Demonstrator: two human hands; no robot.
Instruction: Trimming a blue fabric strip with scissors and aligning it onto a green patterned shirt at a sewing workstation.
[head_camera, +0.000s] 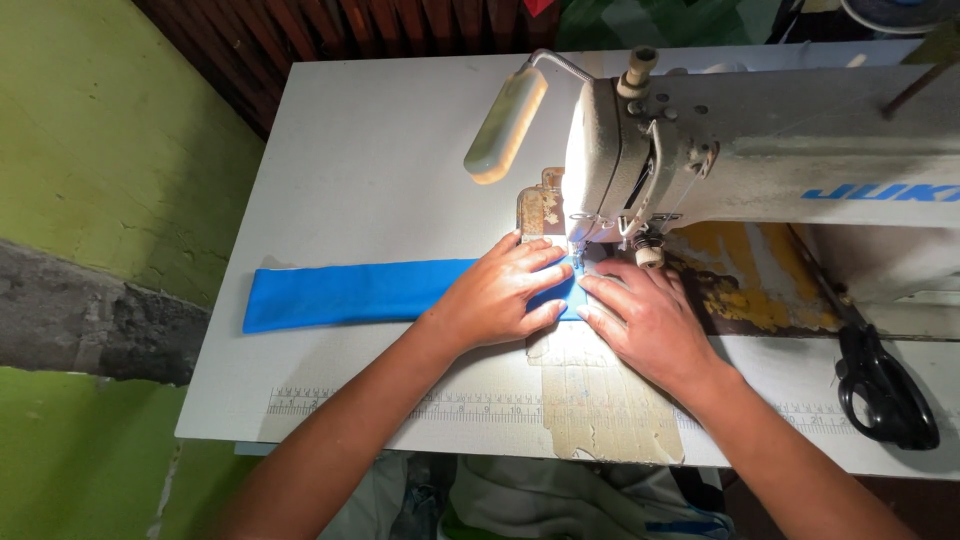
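Head view: I see long flat blue fabric strip (350, 293) lying across white table (380, 150), right end under needle of worn off-white sewing machine (760, 150). Left hand (500, 292) pressed flat on strip, fingers spread. Right hand (645, 315) flat just beside it, fingertips on strip's end, gripping nothing. Cream lamp (506, 124) above. Black scissors (885, 388) well apart, at right edge.
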